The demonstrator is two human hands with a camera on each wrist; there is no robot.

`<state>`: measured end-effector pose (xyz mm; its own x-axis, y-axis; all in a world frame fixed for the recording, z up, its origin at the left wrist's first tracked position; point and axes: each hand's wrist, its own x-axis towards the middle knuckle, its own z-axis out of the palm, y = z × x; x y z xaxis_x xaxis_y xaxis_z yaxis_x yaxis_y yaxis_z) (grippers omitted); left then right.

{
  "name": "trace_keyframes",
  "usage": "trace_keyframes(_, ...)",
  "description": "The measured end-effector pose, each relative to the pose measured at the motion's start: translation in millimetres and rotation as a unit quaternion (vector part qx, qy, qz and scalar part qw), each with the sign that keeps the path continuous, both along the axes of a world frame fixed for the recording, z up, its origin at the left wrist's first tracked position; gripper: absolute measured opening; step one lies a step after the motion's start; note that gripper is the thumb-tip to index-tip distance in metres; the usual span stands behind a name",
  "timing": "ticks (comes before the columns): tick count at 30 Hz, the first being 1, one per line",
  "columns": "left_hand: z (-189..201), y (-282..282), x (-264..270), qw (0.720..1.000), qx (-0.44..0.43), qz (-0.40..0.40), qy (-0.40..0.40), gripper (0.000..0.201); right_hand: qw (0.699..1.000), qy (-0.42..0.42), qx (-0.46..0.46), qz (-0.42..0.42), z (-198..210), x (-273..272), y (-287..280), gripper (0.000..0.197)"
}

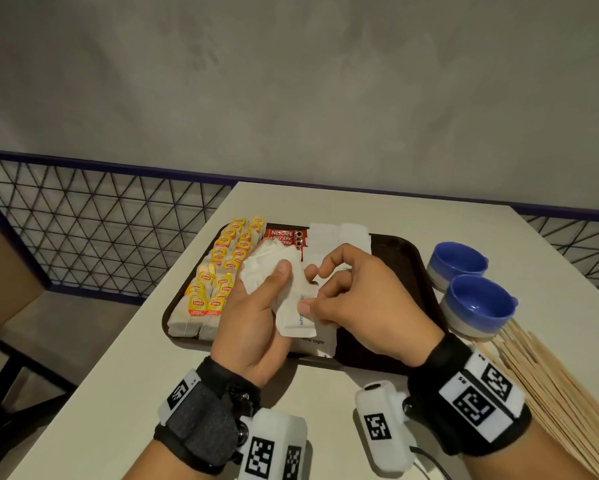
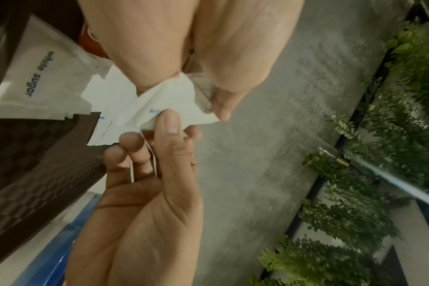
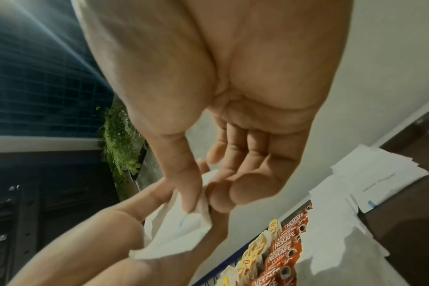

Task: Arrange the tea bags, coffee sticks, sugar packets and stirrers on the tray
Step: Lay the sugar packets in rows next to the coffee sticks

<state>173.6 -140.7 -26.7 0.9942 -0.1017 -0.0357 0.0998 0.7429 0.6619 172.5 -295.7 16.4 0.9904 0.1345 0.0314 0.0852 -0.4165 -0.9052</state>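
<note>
My left hand (image 1: 256, 317) grips the sugar packets (image 1: 284, 289); right hand (image 1: 356, 299) fingers pinch the front one, tray (image 1: 408, 271) slot directly below.

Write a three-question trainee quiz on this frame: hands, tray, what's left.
1. True or false: the stirrers lie on the tray.
2. What does the left hand hold? A tea bags, B sugar packets, C a cup.
3. Fill in: the right hand pinches one ____ from that bunch.

Key: 1 false, they lie on the table right of the tray; 2 B; 3 packet.
</note>
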Motion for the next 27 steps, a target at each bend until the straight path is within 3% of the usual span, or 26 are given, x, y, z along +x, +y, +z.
trace_keyframes(7, -1.4, 2.8, 3.5, 0.998, -0.038, 0.021, 0.039, 0.035, 0.998, 0.049, 0.002, 0.042, 13.7, 2.0, -18.8, 0.017)
trace_keyframes(11, 1.7, 0.8, 2.0, 0.999, -0.016, 0.018, 0.032, 0.035, 0.990, 0.072, 0.118, 0.019, 21.2, 8.2, -31.8, 0.019)
trace_keyframes(14, 3.8, -2.4, -2.5, 1.000, -0.009, 0.000, 0.011, 0.048, 0.982, 0.085, 0.167, 0.021, 24.6, 10.7, -34.9, 0.019)
trace_keyframes(20, -4.3, -8.3, -2.5, 0.993, 0.036, -0.047, -0.104, 0.055, 0.981, 0.095, 0.167, 0.029, 17.7, 11.2, -26.6, 0.022)
trace_keyframes(23, -4.6, -9.0, -4.2, 0.994, 0.056, -0.041, -0.088, 0.042, 0.983, 0.084, 0.162, 0.014, 12.4, 13.2, -25.8, 0.021)
trace_keyframes(27, -7.5, -6.5, -2.5, 0.994, 0.073, -0.025, -0.080, 0.048, 0.990, 0.039, 0.136, -0.004, 11.1, 15.3, -31.5, 0.017)
